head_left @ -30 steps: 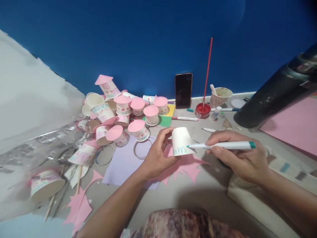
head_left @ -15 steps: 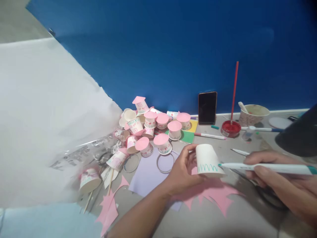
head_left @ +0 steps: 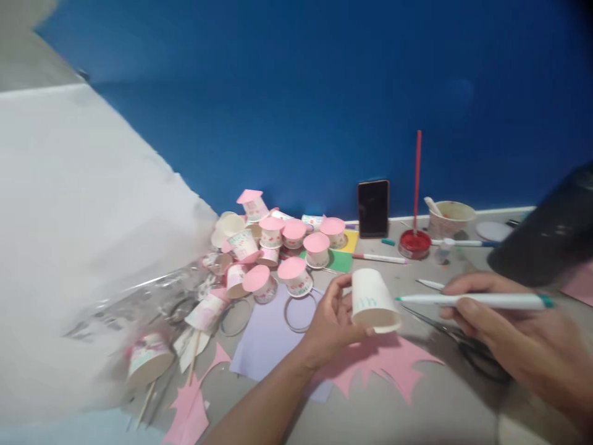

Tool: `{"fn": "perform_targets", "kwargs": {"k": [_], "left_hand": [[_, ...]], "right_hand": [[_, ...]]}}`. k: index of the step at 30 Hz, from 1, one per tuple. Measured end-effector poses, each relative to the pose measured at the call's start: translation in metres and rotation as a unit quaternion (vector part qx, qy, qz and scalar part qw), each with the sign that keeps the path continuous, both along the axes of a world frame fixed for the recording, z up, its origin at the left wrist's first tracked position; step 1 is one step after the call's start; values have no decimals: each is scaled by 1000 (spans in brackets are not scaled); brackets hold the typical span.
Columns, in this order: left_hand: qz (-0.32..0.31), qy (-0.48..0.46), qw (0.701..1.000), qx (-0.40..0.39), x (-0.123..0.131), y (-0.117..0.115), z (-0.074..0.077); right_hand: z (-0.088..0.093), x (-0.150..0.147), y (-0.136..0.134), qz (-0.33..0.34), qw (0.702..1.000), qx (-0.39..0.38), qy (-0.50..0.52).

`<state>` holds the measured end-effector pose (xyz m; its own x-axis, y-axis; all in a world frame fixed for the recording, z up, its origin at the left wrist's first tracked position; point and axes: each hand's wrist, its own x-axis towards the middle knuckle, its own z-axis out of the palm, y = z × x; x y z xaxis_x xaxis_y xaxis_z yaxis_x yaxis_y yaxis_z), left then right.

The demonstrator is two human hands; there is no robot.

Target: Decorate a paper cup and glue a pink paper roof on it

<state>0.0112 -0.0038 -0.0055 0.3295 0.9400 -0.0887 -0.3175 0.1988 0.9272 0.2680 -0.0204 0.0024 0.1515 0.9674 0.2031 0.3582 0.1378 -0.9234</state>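
Note:
My left hand [head_left: 331,324] grips a white paper cup [head_left: 370,290] from its left side. The cup is tilted with its open rim down and towards me, and a little green zigzag shows on its wall. In my right hand [head_left: 500,334] is a white marker [head_left: 482,300] with a green end, its tip pointing left, just short of the cup. Under the cup lies cut pink paper [head_left: 389,364]. Black-handled scissors [head_left: 467,349] rest on the table, partly hidden beneath my right hand.
Several decorated cups with pink paper tops [head_left: 291,269] crowd the left-centre. Behind stand a phone [head_left: 373,209], a red dish [head_left: 414,245] with an upright red stick, and a paper bowl [head_left: 454,216]. Lilac paper [head_left: 264,343] and tape rings [head_left: 236,317] lie nearer. A dark cylinder [head_left: 542,222] leans at right.
The marker tip has come off the cup's wall. The cup has turned in my left hand, so less of the green zigzag shows and more of its open rim. The view has shifted slightly.

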Motion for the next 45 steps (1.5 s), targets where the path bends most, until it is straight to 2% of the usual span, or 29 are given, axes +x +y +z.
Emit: {"fn": "perform_targets", "kwargs": {"k": [1, 3, 6, 14, 19, 23, 27, 31, 36, 45], "left_hand": [[2, 7, 1000, 6, 1, 1, 0], [6, 18, 1000, 24, 3, 2, -1], [9, 30, 999, 41, 6, 3, -2], [1, 54, 995, 82, 3, 0, -9], [-9, 52, 996, 78, 4, -3, -8], [3, 71, 995, 76, 6, -3, -5], [5, 68, 995, 68, 7, -3, -3], [20, 83, 994, 65, 9, -3, 0], [29, 70, 996, 44, 10, -3, 1], [51, 70, 995, 45, 11, -2, 3]], "right_hand": [[6, -2, -1, 53, 998, 10, 31], [17, -4, -3, 92, 993, 31, 64], [23, -6, -6, 103, 992, 50, 58], [26, -8, -8, 139, 987, 72, 31], [26, -8, -7, 122, 990, 75, 15], [26, -7, -6, 143, 988, 47, 39], [29, -6, -4, 124, 989, 56, 59], [29, -6, -3, 157, 983, 32, 89], [26, -6, -2, 126, 986, 31, 104], [25, -5, 1, 155, 978, -1, 141]]}}
